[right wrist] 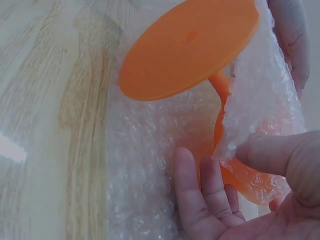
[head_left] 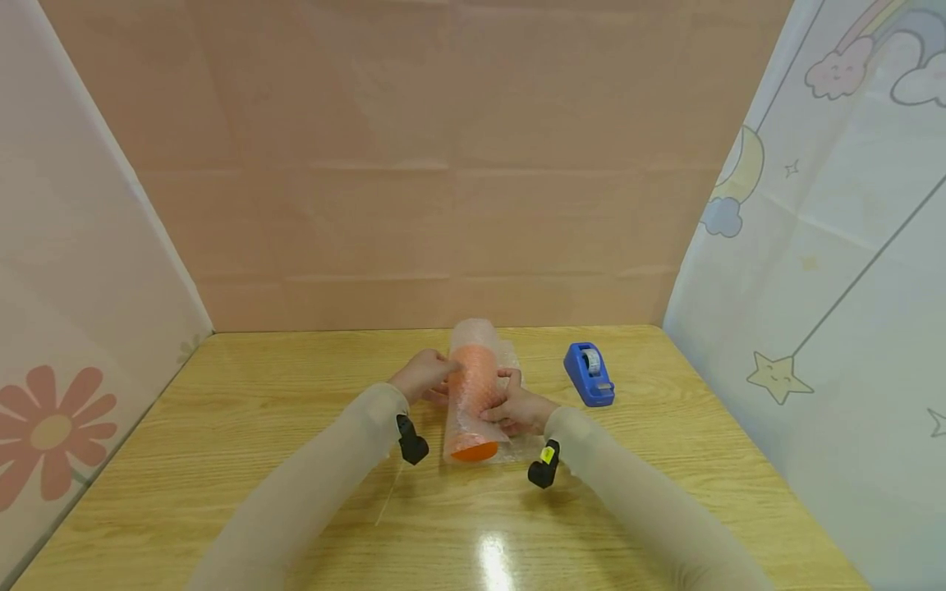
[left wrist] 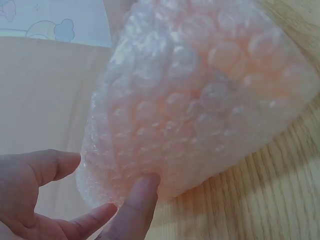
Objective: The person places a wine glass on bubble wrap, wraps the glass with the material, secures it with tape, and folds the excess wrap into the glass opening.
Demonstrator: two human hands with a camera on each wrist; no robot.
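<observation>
Bubble wrap (head_left: 473, 332) is rolled around an orange goblet, lying lengthwise on the table. Its flat round foot (right wrist: 190, 50) and thin stem (right wrist: 219, 85) show at the near end; the bowl is seen only through the wrap. My left hand (head_left: 424, 373) holds the roll's left side, thumb and fingertips against the bubbles (left wrist: 150, 125). On the right, my right hand (head_left: 521, 406) pinches the loose edge of the wrap, thumb on top and fingers underneath, beside the goblet's bowl.
A blue tape dispenser (head_left: 589, 375) with a roll of tape stands right of the wrapped goblet. More bubble wrap (head_left: 526, 449) lies flat under the roll. The wooden table (head_left: 281, 410) meets a backdrop behind and printed panels at both sides.
</observation>
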